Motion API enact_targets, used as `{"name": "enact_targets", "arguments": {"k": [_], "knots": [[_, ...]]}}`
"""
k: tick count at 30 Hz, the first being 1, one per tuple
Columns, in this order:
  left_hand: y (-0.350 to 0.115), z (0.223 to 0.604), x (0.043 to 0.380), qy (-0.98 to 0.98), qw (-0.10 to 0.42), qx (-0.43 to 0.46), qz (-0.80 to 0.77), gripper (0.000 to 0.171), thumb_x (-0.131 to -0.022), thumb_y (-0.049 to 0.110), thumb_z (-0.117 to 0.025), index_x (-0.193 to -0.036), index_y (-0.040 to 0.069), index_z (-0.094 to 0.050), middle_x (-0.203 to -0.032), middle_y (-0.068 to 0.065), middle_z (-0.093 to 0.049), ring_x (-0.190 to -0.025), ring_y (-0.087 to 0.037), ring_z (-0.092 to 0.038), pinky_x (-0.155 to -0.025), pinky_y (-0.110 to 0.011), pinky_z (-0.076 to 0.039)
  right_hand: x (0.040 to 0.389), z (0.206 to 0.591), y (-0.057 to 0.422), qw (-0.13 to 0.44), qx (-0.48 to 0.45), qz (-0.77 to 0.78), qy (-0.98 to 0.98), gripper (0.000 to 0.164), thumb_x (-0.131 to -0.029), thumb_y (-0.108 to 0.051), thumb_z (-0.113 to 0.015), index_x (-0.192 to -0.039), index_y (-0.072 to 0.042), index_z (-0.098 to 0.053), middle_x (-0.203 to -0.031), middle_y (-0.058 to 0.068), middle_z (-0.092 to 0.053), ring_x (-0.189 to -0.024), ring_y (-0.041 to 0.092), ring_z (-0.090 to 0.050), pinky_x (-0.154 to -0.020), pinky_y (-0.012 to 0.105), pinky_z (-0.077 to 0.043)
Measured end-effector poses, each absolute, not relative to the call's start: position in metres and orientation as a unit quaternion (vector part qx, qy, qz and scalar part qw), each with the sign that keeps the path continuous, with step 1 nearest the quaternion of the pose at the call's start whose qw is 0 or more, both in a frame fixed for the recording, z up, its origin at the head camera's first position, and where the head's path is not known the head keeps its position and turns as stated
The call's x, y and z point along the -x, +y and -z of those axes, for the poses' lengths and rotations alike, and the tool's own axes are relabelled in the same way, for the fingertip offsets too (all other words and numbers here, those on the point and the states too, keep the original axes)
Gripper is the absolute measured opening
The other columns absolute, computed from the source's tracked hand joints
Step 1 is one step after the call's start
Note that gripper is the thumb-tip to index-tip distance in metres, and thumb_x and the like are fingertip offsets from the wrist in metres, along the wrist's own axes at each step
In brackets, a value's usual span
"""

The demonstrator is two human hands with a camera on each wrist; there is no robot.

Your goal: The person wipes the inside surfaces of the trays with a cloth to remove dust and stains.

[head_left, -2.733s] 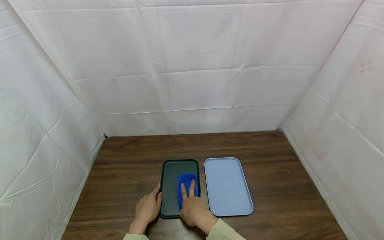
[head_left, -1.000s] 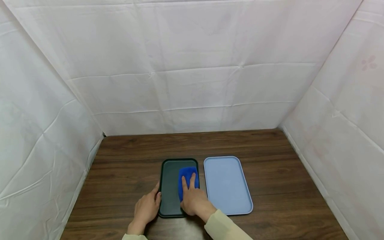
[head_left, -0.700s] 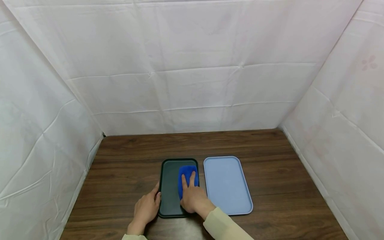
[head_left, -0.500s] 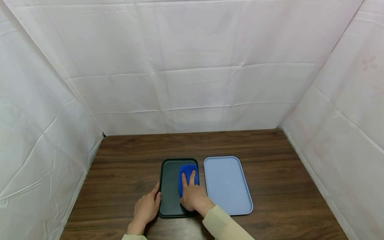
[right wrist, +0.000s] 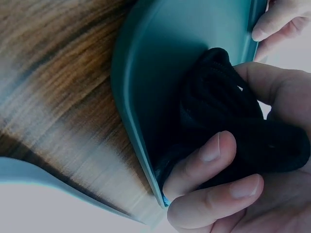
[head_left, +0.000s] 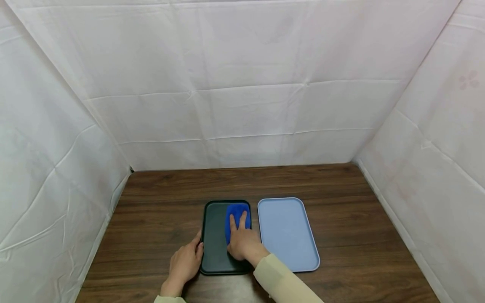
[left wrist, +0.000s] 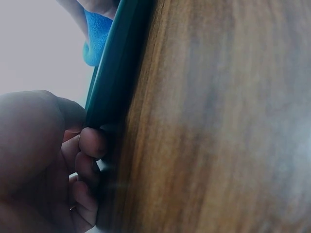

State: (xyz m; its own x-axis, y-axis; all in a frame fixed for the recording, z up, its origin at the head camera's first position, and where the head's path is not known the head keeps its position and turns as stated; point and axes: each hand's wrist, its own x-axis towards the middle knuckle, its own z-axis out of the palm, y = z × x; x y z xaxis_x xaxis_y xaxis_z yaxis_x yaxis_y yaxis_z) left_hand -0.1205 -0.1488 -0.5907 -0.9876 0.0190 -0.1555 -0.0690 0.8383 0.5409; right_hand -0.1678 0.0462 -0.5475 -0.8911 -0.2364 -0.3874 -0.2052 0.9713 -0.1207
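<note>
A dark green rectangular tray [head_left: 214, 227] lies on the wooden table. My left hand [head_left: 185, 261] grips its left edge; in the left wrist view the thumb is at the rim and the fingers [left wrist: 92, 143] curl against the tray's side. On the tray's right half, my right hand [head_left: 244, 244] holds a folded blue cloth [head_left: 237, 208] against the surface, index and middle fingers spread along it. The right wrist view shows the cloth [right wrist: 209, 92], dark in shadow, bunched between thumb and curled fingers near a tray corner. The palm hides the cloth's near end in the head view.
A light blue tray [head_left: 289, 235] lies just right of the green one, with a narrow strip of table [head_left: 341, 219] between them. White sheeting [head_left: 242, 109] hangs at the back and along both sides of the table.
My right hand has slid the cloth away from me along the green tray's right side, from its middle up to the far edge. The left hand keeps its grip; both trays stay put.
</note>
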Motion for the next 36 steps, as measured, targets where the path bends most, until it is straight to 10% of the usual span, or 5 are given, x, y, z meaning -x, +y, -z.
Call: {"name": "enact_targets", "arguments": {"k": [36], "knots": [[-0.146, 0.593, 0.123, 0.961, 0.062, 0.014, -0.270, 0.049, -0.106, 0.027, -0.055, -0.154, 0.020, -0.052, -0.096, -0.017, -0.076, -0.059, -0.018, -0.055, -0.052, -0.037, -0.041, 0.189, 0.554, 0.048, 0.192, 0.101, 0.053, 0.975, 0.094, -0.097, -0.051, -0.067, -0.168, -0.018, -0.015, -0.170, 0.030, -0.011, -0.071, 0.025, -0.069, -0.057, 0.034, -0.051]]}}
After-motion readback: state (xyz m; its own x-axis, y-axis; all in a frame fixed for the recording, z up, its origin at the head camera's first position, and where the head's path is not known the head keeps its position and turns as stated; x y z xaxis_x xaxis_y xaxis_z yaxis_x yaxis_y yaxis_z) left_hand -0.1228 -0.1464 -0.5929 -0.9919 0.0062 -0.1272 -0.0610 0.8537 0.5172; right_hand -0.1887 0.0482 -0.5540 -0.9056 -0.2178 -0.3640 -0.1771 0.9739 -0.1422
